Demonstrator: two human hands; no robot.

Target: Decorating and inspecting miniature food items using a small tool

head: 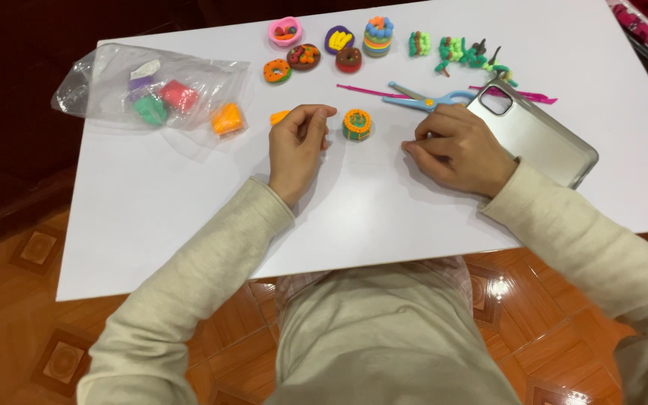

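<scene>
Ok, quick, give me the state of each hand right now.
Left hand: curled, fingertips on an orange clay piece; actual grip cannot be told.
Right hand: curled knuckles-down on the white table; contents cannot be told.

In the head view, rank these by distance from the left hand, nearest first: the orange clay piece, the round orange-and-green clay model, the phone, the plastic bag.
1. orange clay piece, touching the left hand on its left.
2. round orange-and-green clay model, just to its right.
3. plastic bag, at the far left.
4. phone, beyond the right hand.
</scene>
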